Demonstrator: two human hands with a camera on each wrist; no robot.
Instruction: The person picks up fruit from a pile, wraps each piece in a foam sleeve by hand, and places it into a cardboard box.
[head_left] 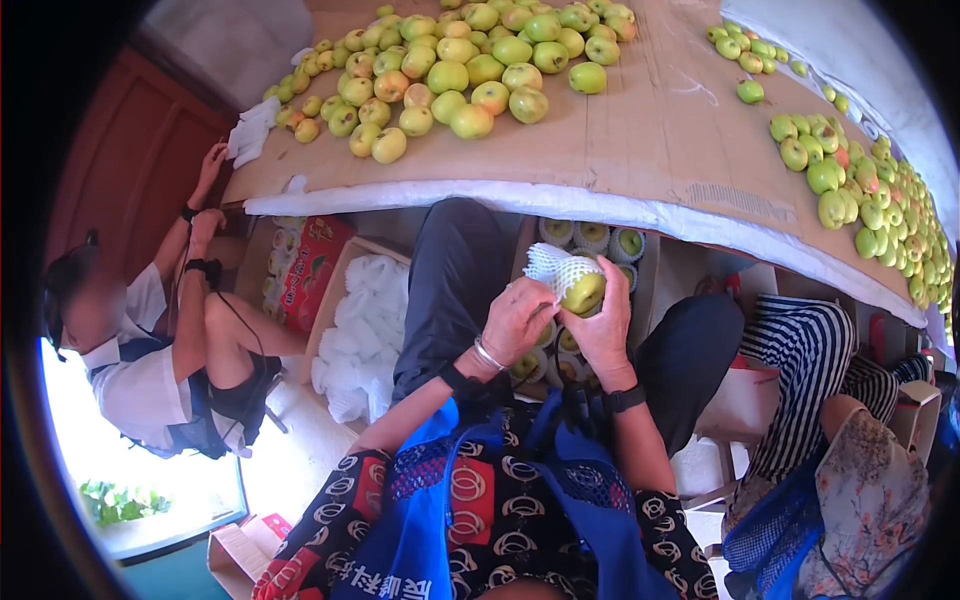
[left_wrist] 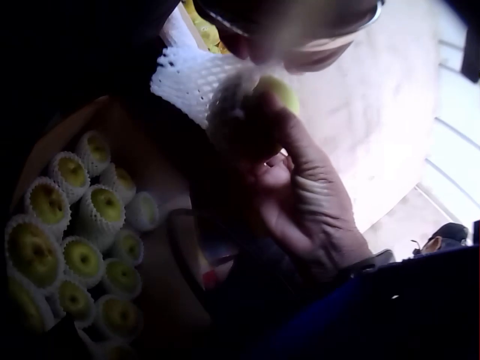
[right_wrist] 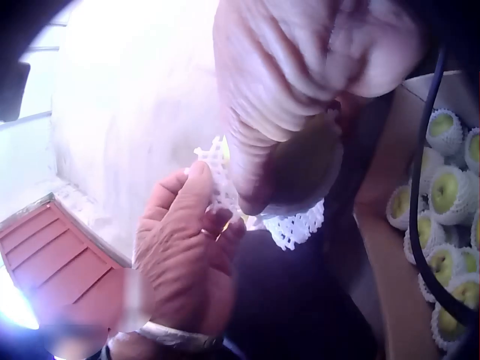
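Note:
A yellow-green apple [head_left: 584, 294] is partly inside a white foam net sleeve [head_left: 549, 264], held above the person's lap in the head view. The right hand [head_left: 603, 330] grips the apple, thumb and fingers around its side. At the sleeve's near edge, the left hand [head_left: 517, 322] pinches the netting; the right wrist view shows its thumb and fingertips on the white mesh [right_wrist: 217, 180]. The left wrist view has the sleeve [left_wrist: 187, 84] flaring out beyond the apple, which the right hand [left_wrist: 307, 195] mostly covers.
Below the hands, a cardboard box [right_wrist: 386, 274] holds several sleeved apples [right_wrist: 445, 191]. Loose apples [head_left: 450, 75] are heaped on the cardboard-covered table [head_left: 620, 150]. White foam sleeves [head_left: 365, 320] fill a box at left. One person [head_left: 150, 350] sits at left, another in striped trousers [head_left: 800, 350] at right.

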